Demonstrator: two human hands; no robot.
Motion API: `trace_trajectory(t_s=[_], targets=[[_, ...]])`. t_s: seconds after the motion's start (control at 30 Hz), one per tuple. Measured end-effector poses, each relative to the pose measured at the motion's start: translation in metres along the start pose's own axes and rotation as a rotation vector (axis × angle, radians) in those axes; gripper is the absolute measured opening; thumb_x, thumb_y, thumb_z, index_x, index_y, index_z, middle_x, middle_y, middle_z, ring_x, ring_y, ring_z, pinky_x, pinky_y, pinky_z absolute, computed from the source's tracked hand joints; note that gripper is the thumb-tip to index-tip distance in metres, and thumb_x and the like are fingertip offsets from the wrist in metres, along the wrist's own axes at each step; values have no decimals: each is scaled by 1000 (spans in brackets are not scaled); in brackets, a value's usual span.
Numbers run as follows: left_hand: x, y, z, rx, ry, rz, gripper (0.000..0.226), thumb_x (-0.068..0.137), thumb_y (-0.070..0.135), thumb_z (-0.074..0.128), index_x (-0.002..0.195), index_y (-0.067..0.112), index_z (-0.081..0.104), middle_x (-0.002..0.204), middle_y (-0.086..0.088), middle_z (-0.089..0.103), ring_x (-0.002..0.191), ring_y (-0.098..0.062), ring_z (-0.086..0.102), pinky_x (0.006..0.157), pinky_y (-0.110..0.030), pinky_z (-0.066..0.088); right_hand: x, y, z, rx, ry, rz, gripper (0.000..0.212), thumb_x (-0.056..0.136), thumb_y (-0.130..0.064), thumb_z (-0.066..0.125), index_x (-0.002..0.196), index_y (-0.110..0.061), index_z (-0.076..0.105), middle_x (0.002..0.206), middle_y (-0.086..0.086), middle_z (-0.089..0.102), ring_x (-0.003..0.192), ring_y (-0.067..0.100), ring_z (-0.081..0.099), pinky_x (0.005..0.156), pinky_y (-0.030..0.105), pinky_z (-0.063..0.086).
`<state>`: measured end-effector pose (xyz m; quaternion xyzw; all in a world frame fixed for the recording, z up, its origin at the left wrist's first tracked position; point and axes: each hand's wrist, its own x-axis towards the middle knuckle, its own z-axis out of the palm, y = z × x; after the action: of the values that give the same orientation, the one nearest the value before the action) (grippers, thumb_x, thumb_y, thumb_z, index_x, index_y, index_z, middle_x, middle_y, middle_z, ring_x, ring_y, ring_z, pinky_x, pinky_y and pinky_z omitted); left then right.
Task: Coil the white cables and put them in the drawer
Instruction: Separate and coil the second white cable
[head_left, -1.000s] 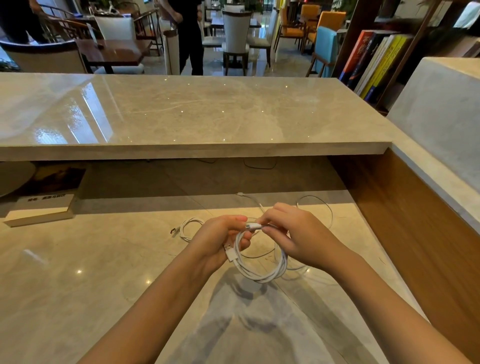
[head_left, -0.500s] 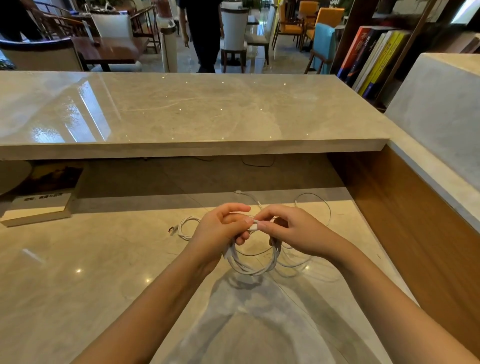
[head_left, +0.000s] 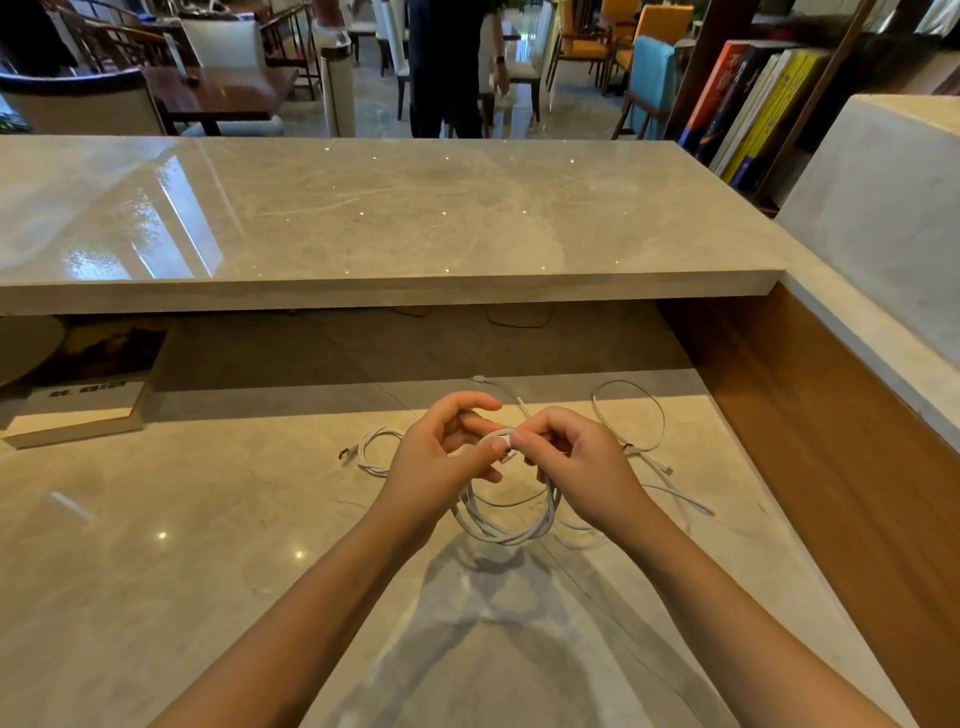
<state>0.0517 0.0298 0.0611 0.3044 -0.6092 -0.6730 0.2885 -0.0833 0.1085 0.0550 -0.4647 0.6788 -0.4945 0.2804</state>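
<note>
- step in hand: coiling the first white cable. the coil (head_left: 511, 535) hangs in several loops between both hands, just above the tabletop (head_left: 208, 519).
- left hand (head_left: 441, 462): fingers curled, thumb pressed on the top of the coil, gripping it. the index finger arches above, off the cable.
- right hand (head_left: 576, 462): fingers pinch the cable at the top of the coil, right against the left thumb. a plug end seems to sit there, but it's too small to be sure.
- judgement: loops look about done, and the tail is being tucked or wrapped to lock them.
- left loose cable (head_left: 371, 452) lies on the tabletop just beside the left hand. right loose cable (head_left: 644, 415) sprawls near the right hand. neither is coiled yet.
- drawer: not in view.
- next move calls for: left grip kept firm so the loops don't spring open, and the tail passed through the coil and snugged. then the drawer has to be found, with two cables left to coil.
</note>
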Motion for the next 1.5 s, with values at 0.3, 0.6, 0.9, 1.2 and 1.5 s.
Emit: trace_trajectory(t_s=[0.3,0.6,0.9,1.2,1.5], targets=[[1,-2,3,-80,-3,-79,36,79,-7,64,108,14,63,79,-7,63,70,-13,60,54,-24,52,-2,0,-6,166,-127,75,15,86,-12,64,84,2,60,65,2,52,54,7,47,49,17,41],[7,-1,0,-323,-85,-288,40,79,-10,61,110,15,64,78,-4,67,72,-16,67,57,-25,56,0,3,0,322,-50,190,11,84,-4,61,76,-1,55,52,1,46,43,11,40,43,22,36],[-3,-15,3,210,31,37,33,82,-3,64,99,25,66,95,-4,66,74,-16,64,57,-23,55,-4,17,10,35,27,90,9,87,-15,62,81,-9,60,61,-3,54,58,9,51,55,24,43],[0,-28,1,453,86,249,45,81,-6,63,103,33,62,95,10,60,80,-4,58,51,-15,51,3,19,23,-320,122,0,16,87,-26,63,75,-18,55,62,-2,55,58,14,51,53,32,42],[12,-53,-24,726,239,257,21,86,12,64,105,19,68,94,11,59,82,-7,58,71,-30,57,18,32,29,-234,-115,-40,16,85,-16,64,100,-17,69,91,-7,66,78,8,60,70,20,49]])
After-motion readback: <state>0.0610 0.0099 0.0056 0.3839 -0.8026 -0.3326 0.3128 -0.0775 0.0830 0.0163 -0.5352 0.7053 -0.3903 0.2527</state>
